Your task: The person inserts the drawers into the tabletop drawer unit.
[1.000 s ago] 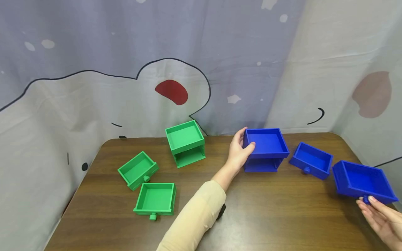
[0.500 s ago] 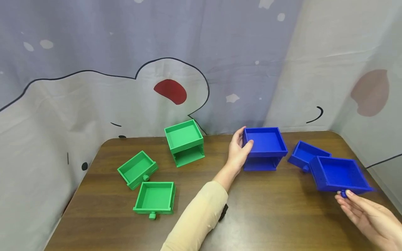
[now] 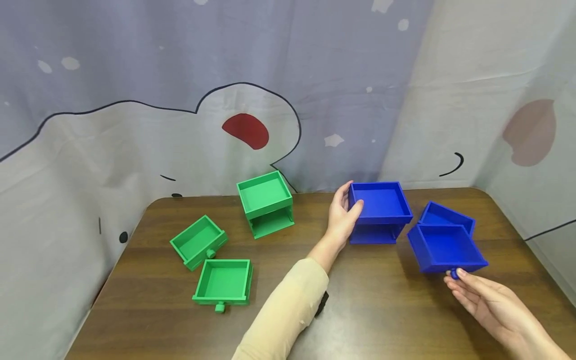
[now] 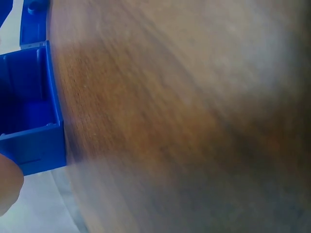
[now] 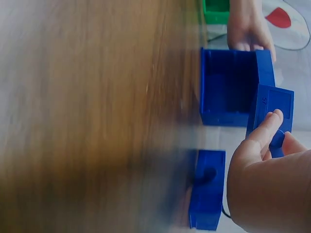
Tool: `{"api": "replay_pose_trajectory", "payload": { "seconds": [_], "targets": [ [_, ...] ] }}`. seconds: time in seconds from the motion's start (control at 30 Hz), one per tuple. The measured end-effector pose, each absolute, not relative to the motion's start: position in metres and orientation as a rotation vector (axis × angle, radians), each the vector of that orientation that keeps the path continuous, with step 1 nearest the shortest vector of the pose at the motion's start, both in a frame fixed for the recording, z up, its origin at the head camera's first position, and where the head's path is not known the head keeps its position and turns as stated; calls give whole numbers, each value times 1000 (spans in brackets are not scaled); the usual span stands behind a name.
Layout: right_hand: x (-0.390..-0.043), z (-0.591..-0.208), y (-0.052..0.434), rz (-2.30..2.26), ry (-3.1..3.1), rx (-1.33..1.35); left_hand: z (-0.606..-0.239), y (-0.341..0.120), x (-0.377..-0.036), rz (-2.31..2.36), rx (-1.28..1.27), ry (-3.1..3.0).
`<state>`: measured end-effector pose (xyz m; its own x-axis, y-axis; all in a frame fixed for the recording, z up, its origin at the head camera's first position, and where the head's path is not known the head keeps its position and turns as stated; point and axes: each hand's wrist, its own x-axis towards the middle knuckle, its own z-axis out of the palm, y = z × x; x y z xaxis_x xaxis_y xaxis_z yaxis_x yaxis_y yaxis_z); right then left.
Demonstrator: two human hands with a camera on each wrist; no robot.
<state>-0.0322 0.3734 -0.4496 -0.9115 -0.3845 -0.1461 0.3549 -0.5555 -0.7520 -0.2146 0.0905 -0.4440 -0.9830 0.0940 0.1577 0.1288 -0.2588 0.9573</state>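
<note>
Our left hand (image 3: 340, 217) is gripping the boxy blue cabinet (image 3: 381, 201), our right hand (image 3: 497, 309) is pinching a rectangular drawer (image 3: 451, 246) by its round knob (image 3: 454, 274), right of the cabinet, over wood-grained table (image 3: 382, 305).

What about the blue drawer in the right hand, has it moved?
Yes: in the head view, the held blue drawer has moved left, closer to the blue frame, which has stayed put.

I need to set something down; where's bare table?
Bare: front middle of the brown wooden table, between the beige left sleeve and right hand; front left, before the square green plastic drawer. Crowded: rear right, with the boxy blue plastic cabinet, held blue drawer and angled blue drawer.
</note>
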Motion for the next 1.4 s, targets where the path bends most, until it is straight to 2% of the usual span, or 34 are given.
{"api": "replay_pose_trajectory", "payload": {
  "seconds": [0.83,1.4],
  "targets": [
    [-53,-463,302,-2327,1383,129,-447,92,-216,-2476,-289,-1852],
    [-55,-461,282,-2293,1446,156,-445,91,-216,-2484,-288,-1866]
  ]
}}
